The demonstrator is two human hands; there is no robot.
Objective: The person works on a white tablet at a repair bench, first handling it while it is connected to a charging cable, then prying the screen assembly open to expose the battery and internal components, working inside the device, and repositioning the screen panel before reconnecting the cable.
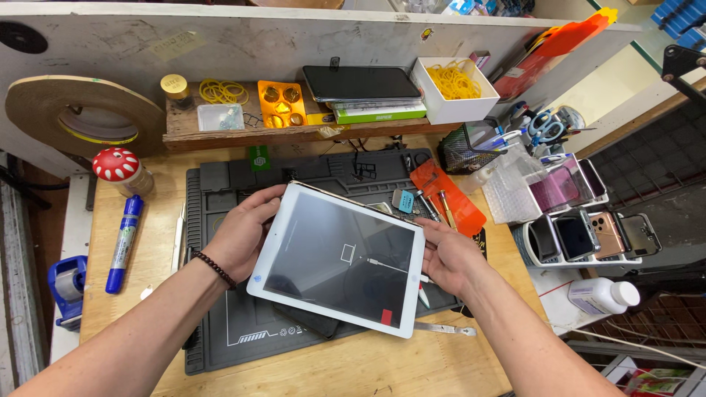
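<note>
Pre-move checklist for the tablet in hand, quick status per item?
1. Both hands on the tablet: ok. Left hand holds the left edge, right hand the right edge.
2. Tablet lifted off the work mat: ok, tilted above it.
3. Screen state: ok, lit dimly with a small cable graphic; no cracks visible.
4. Set-down area: not ok. A dark device lies under the tablet and a metal pry tool beside it.
5. Firmness of each grip: cannot tell; the fingers are partly hidden behind the tablet.
6. Orange tool tray out of the way: ok, behind the right hand.
</note>
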